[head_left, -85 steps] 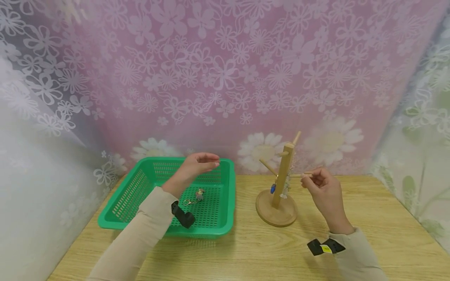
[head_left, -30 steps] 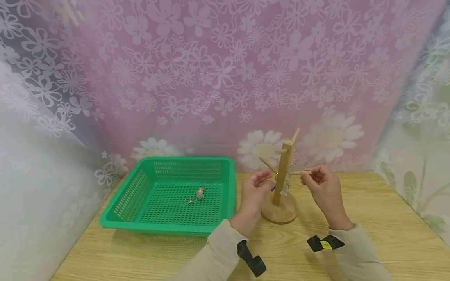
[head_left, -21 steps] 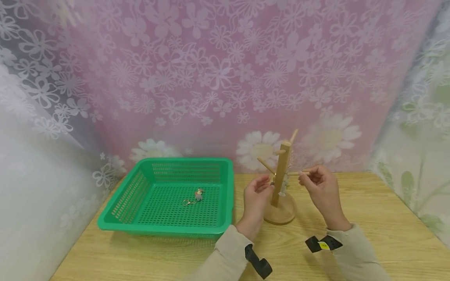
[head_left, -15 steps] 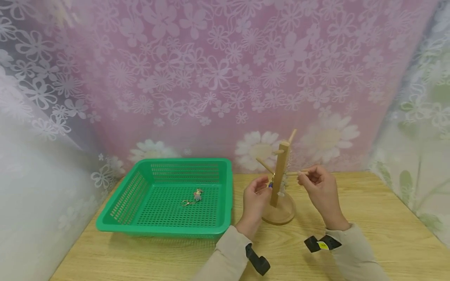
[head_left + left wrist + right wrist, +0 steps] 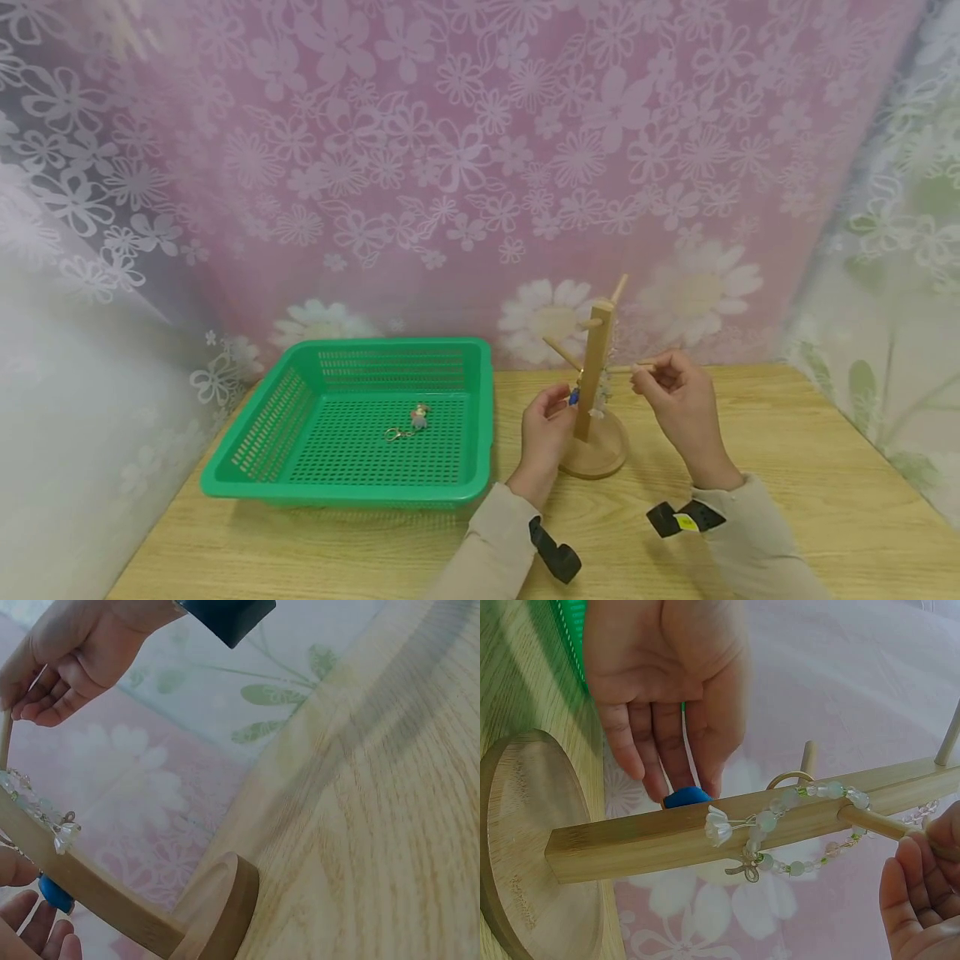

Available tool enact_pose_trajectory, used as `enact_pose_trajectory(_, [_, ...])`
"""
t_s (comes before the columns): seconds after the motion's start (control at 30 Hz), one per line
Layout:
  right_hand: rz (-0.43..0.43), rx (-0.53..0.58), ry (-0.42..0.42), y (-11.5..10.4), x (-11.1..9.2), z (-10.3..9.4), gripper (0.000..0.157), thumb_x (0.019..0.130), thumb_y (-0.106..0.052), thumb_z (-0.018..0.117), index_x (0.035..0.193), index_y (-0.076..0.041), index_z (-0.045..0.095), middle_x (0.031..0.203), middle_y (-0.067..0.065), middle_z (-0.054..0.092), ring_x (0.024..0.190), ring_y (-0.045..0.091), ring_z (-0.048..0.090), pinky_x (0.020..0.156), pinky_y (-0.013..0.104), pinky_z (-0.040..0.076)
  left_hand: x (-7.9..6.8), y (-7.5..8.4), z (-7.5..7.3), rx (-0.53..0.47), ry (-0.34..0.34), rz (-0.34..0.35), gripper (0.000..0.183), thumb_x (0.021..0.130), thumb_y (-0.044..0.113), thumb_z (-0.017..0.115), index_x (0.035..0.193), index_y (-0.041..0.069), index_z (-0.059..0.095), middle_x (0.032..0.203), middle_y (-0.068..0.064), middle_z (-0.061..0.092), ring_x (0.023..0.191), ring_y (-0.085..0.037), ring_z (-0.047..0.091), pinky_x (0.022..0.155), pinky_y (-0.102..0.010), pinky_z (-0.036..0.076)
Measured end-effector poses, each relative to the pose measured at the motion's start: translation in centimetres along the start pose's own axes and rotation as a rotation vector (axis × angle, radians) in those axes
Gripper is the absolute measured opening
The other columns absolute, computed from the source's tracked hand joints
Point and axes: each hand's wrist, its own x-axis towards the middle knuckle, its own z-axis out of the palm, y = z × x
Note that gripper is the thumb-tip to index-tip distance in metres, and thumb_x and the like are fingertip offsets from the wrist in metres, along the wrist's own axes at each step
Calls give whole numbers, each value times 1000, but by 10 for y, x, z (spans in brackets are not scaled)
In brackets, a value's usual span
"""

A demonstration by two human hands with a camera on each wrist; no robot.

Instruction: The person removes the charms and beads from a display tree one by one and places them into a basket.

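A wooden stand [image 5: 596, 358] with several pegs rises from a round base. My right hand [image 5: 678, 396] pinches the tip of its right-hand peg [image 5: 874, 823] between thumb and finger. A bracelet of pale green and clear beads [image 5: 795, 866], with a white flower charm, hangs on that peg against the post. On the left side of the post hangs a blue charm [image 5: 686, 796], with a gold-coloured ring [image 5: 789, 778] on the peg above. My left hand [image 5: 546, 429] is there, its fairly straight fingers at the charm, seeming to touch it. The post partly hides the charm in the right wrist view.
A green plastic basket [image 5: 345, 492] stands left of the stand. In it lies a keychain with a small figure [image 5: 419, 417] and a gold ring clasp. The wood-grain table [image 5: 600, 542] meets a floral cloth [image 5: 450, 167] at the back.
My left hand has gone from over the basket right to the blue charm and made small shifts there. The charm shows more fully now. My right hand has stayed at the peg.
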Motion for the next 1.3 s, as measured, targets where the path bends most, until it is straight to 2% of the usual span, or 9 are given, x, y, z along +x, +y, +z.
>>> enact_pose_trajectory(0.23, [-5,-5,3,-1,0,0,12,90,-7,63,88,2,57,78,5,65,65,5,61,60,18,51,3,-6,3,12,-32,-15,26,88,2,59,113,1,65,110,-10,65,101,-21,60,89,-33,50])
enact_pose_trajectory(0.4, [-7,-6,2,-1,0,0,13,91,-9,63,87,2,56,77,-1,65,65,5,61,60,18,51,3,-9,4,8,-54,-1,24,90,3,59,113,0,65,111,-10,66,100,-19,61,87,-31,51])
enact_pose_trajectory(0.5, [-8,-3,2,-1,0,1,14,91,-10,63,87,2,56,77,-6,64,65,5,62,61,18,51,3,-10,3,-4,-48,12,23,90,5,60,112,0,65,109,-9,66,98,-18,61,86,-29,52])
enact_pose_trajectory(0.7, [-12,3,8,-1,0,0,13,91,-8,63,86,2,56,76,-7,64,65,5,61,60,18,51,1,-12,2,-27,-32,39,19,89,6,63,107,0,66,103,-8,66,91,-15,61,79,-25,52])
enact_pose_trajectory(0.87, [-9,7,8,-1,-1,0,13,91,-9,63,87,2,56,76,-8,63,65,5,61,60,18,51,0,-11,2,-58,-11,31,19,87,4,66,105,-1,66,98,-9,65,84,-12,60,75,-22,52])
enact_pose_trajectory(1.1, [-3,-1,3,-2,-1,0,12,91,-9,63,88,2,57,78,5,66,66,5,61,60,18,51,-2,-7,4,-83,11,21,16,86,7,68,101,2,66,94,-4,64,81,-10,58,72,-20,51])
enact_pose_trajectory(1.3, [-2,20,4,-1,-1,0,12,90,-7,63,88,2,56,77,0,65,65,6,61,61,18,51,-2,-3,6,-97,25,37,16,86,7,68,101,2,66,94,-4,65,82,-12,59,74,-22,52])
